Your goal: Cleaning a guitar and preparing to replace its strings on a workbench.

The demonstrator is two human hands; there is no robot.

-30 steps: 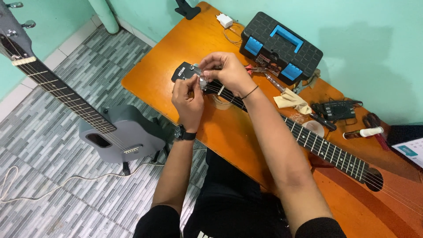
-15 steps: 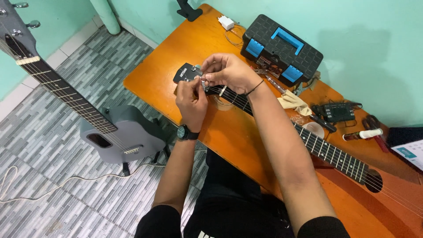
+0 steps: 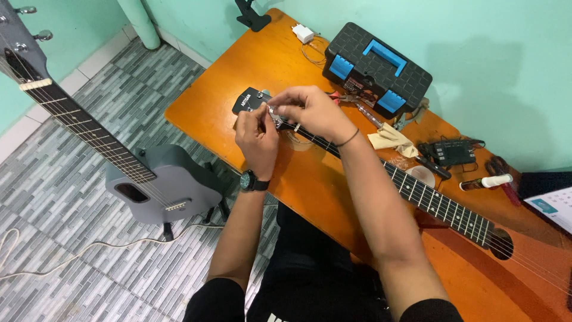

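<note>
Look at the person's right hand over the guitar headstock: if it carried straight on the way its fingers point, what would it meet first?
The right hand points left toward the left hand, so it would probably meet those fingers first, at the black headstock; depth is unclear.

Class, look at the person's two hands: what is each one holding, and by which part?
Both hands, left hand and right hand, grip the guitar at its headstock, fingertips pinching around the tuning pegs. Whether a string is pinched cannot be told.
</note>
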